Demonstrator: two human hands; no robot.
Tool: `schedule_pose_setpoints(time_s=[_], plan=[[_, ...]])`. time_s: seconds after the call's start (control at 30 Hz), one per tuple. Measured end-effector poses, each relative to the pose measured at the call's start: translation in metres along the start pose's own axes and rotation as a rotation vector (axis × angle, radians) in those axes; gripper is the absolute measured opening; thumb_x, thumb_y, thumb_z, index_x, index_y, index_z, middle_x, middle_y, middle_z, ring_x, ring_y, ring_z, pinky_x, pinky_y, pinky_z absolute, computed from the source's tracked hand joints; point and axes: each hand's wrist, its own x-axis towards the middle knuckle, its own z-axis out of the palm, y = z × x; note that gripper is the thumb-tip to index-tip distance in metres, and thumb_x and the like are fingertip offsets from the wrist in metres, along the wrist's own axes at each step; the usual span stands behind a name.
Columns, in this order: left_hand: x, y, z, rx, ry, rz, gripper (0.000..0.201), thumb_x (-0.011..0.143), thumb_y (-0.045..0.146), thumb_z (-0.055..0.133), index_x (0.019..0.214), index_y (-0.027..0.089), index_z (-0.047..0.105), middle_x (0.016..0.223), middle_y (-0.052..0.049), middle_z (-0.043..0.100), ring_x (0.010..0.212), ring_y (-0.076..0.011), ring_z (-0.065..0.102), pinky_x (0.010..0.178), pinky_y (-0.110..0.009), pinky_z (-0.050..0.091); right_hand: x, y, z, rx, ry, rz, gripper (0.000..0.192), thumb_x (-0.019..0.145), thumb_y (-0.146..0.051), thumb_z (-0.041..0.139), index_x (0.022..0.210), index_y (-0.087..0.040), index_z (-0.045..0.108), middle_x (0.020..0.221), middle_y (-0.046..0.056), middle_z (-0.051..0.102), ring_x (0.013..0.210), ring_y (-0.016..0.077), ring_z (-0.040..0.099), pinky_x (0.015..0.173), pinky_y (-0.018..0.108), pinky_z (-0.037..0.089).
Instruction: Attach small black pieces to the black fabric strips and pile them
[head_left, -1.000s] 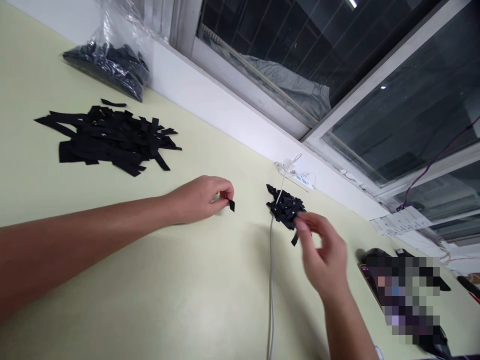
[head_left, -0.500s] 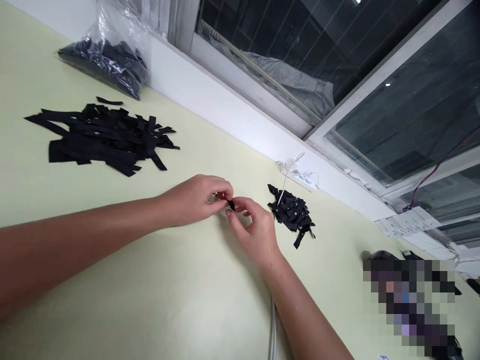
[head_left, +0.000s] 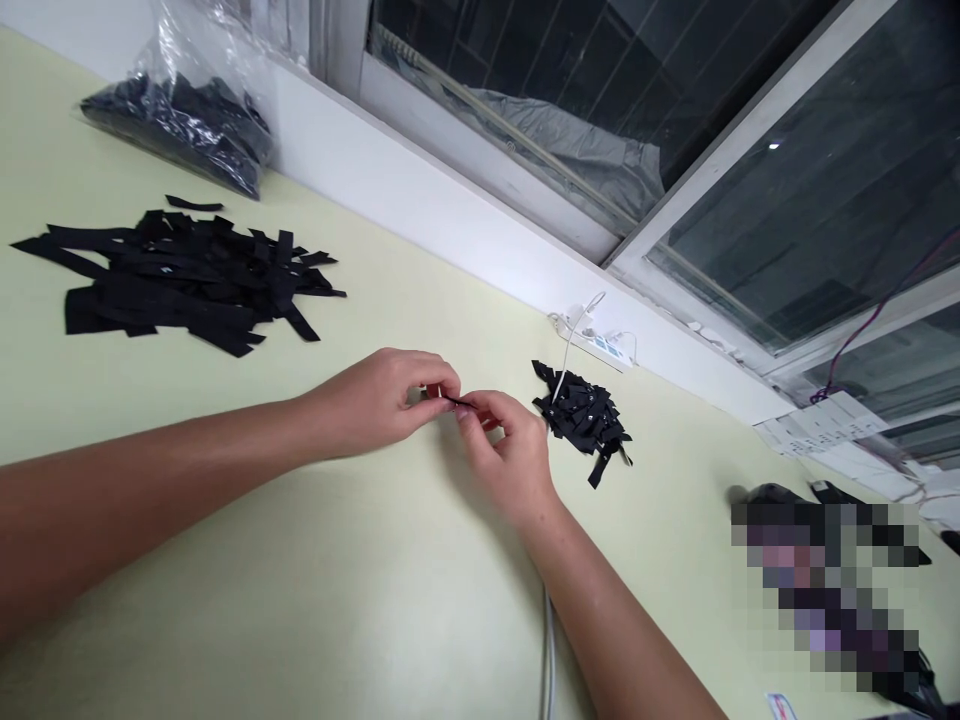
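Between my two hands, a small black fabric strip [head_left: 459, 402] is pinched at both ends, mostly hidden by the fingers. My left hand [head_left: 382, 400] grips one end between thumb and forefinger. The thumb and fingertips of my right hand [head_left: 508, 455] close on the other end. To the left lies a loose pile of longer black strips [head_left: 199, 275], with a single strip [head_left: 193, 204] behind it. Just beyond my right hand is a smaller heap of black strips [head_left: 585, 412] with small shiny spots on them.
A clear plastic bag [head_left: 180, 120] of black pieces stands at the back left. A white power strip [head_left: 596, 342] sits by the wall, its cable running over the smaller heap. A grey cable [head_left: 550, 650] passes under my right forearm. Blurred dark items [head_left: 832, 600] lie at the right.
My right fingers have closed onto the strip, which now lies flat and edge-on between both hands instead of angled up. The view has shifted slightly.
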Motion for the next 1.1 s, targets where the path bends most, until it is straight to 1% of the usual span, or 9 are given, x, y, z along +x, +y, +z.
schedule_pose_setpoints(time_s=[0.07,0.13,0.2,0.33,0.4,0.53,0.77,0.93,1.1], plan=[[0.0002,0.0003,-0.0003,0.003,-0.005,0.014,0.016,0.09,0.023,0.052,0.089,0.021,0.068,0.09,-0.002,0.07,0.081,-0.0154,0.061,0.07,-0.026,0.043,-0.0001,-0.0009,0.0009,-0.003,0.013,-0.011,0.014,0.086,-0.021,0.06,0.095,-0.021,0.071,0.089,0.002,0.073,0.077,0.0139,0.064,0.055,0.022,0.049],[0.0003,0.0006,-0.0005,0.001,-0.01,0.023,0.016,0.089,0.021,0.052,0.088,0.021,0.068,0.09,-0.001,0.07,0.08,-0.0151,0.061,0.07,-0.026,0.044,0.0,-0.0019,0.0013,-0.01,0.019,-0.025,0.016,0.084,-0.02,0.062,0.097,-0.021,0.07,0.091,0.002,0.073,0.079,0.0144,0.065,0.057,0.023,0.05],[0.0004,0.001,-0.0005,0.0,-0.014,0.022,0.015,0.089,0.021,0.052,0.087,0.02,0.067,0.089,-0.001,0.069,0.079,-0.015,0.06,0.07,-0.026,0.043,0.0003,-0.0032,0.0014,-0.017,0.014,-0.032,0.015,0.084,-0.02,0.062,0.096,-0.022,0.071,0.091,0.002,0.073,0.079,0.0149,0.066,0.061,0.025,0.052],[0.0002,0.0012,-0.0003,0.01,-0.029,-0.011,0.014,0.088,0.024,0.053,0.085,0.02,0.066,0.087,-0.002,0.069,0.079,-0.0156,0.06,0.067,-0.027,0.043,0.0006,-0.0047,0.0012,-0.021,-0.001,-0.015,0.013,0.089,-0.025,0.059,0.093,-0.022,0.072,0.088,0.002,0.074,0.078,0.0154,0.066,0.06,0.025,0.052],[0.0,0.0008,-0.0001,0.005,-0.032,-0.022,0.014,0.088,0.024,0.053,0.085,0.02,0.066,0.087,-0.002,0.069,0.079,-0.0158,0.061,0.067,-0.026,0.043,0.0005,-0.0043,0.0014,-0.018,-0.003,-0.017,0.013,0.089,-0.025,0.06,0.093,-0.022,0.072,0.088,0.002,0.074,0.078,0.0151,0.066,0.061,0.025,0.053],[-0.0005,-0.0001,0.0007,-0.015,-0.015,-0.021,0.014,0.087,0.024,0.054,0.085,0.021,0.067,0.087,-0.001,0.07,0.079,-0.0156,0.061,0.069,-0.026,0.044,0.0002,-0.0021,0.0018,-0.024,-0.008,-0.016,0.012,0.086,-0.024,0.062,0.093,-0.023,0.072,0.089,0.002,0.074,0.078,0.0152,0.065,0.063,0.026,0.053],[-0.0005,0.0,0.0005,-0.012,-0.014,-0.055,0.013,0.087,0.026,0.057,0.085,0.021,0.068,0.086,0.0,0.071,0.079,-0.0157,0.062,0.066,-0.026,0.042,0.0005,-0.002,0.001,0.029,-0.013,-0.003,0.013,0.089,-0.025,0.06,0.094,-0.022,0.072,0.09,0.002,0.074,0.08,0.015,0.066,0.06,0.024,0.052],[-0.0014,0.0015,0.0009,-0.015,0.001,-0.075,0.012,0.088,0.027,0.056,0.086,0.021,0.067,0.086,0.0,0.07,0.081,-0.0158,0.062,0.066,-0.026,0.043,0.0009,-0.0032,0.0019,0.048,0.001,0.017,0.012,0.089,-0.026,0.061,0.094,-0.022,0.071,0.09,0.003,0.073,0.081,0.0157,0.066,0.064,0.026,0.054],[-0.0019,0.0022,0.0024,-0.027,0.023,-0.066,0.012,0.089,0.026,0.056,0.088,0.021,0.067,0.087,0.0,0.07,0.082,-0.0153,0.063,0.068,-0.025,0.044,0.0011,-0.0031,0.0021,0.055,0.007,0.026,0.011,0.09,-0.028,0.063,0.094,-0.022,0.07,0.089,0.002,0.072,0.078,0.0145,0.064,0.062,0.025,0.051]])
